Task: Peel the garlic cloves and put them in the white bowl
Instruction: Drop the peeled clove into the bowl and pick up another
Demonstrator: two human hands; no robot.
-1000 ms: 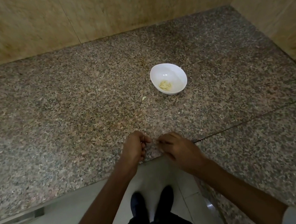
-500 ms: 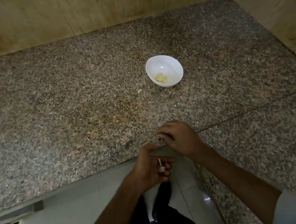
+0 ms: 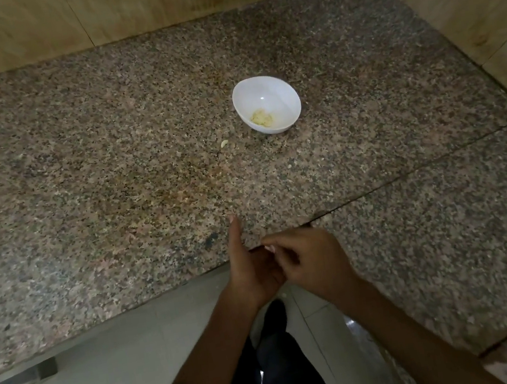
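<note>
A speckled granite desk (image 3: 113, 186) fills the view, with tan wall panels (image 3: 151, 3) at 12 and 2 o'clock. The white bowl (image 3: 276, 89) stands upright near the centre and holds yellowish garlic bits (image 3: 261, 117). A loose clove (image 3: 224, 144) lies just beside the bowl at its 8 o'clock. At 6 o'clock, over the desk's near edge, the left hand (image 3: 252, 271) points its thumb up, and the right hand (image 3: 314, 258), touching it, pinches a small pale piece (image 3: 269, 248) in curled fingers (image 3: 281, 242)

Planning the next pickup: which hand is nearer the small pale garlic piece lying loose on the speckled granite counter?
Left. The left hand sits straight towards the person from the small pale garlic piece, thumb raised toward it; the right hand is beside it, further right.
</note>
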